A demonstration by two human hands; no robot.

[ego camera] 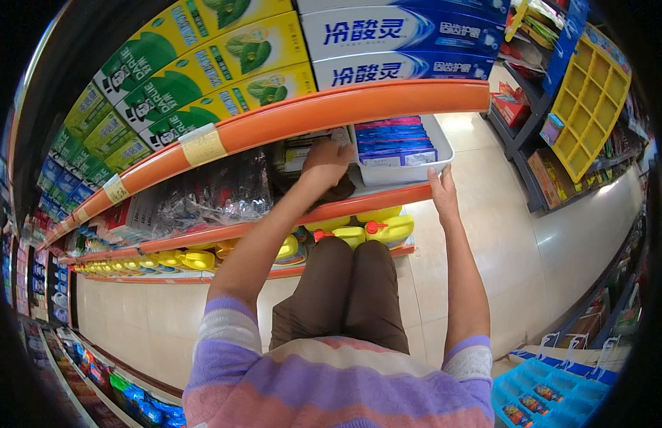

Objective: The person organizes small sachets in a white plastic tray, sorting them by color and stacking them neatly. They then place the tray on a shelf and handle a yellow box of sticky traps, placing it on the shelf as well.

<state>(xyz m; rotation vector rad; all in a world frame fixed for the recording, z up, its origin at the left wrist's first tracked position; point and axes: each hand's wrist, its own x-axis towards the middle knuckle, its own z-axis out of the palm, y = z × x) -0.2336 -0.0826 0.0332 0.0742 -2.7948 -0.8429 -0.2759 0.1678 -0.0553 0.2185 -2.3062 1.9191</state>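
Note:
A white plastic bin [400, 174] filled with pink and blue flat sachets [397, 142] sits at the right end of the middle shelf. My right hand [443, 195] grips its front right corner, thumb on the front face and fingers around the side. My left hand [326, 163] is in the shelf just left of the bin, over dark packages [293, 155]. Its fingers are bent and partly turned away, so whether they hold something is hidden. A brown item [341, 190] lies below the left hand at the shelf's front edge.
Above is an orange-edged shelf [363, 99] of boxed toothpaste [363, 32]. Clear plastic-wrapped goods [213, 198] fill the shelf to the left. Yellow bottles [389, 227] with red caps stand below, close to my knees. A yellow compartment rack [590, 107] is across the aisle; a blue tray [550, 390] is lower right.

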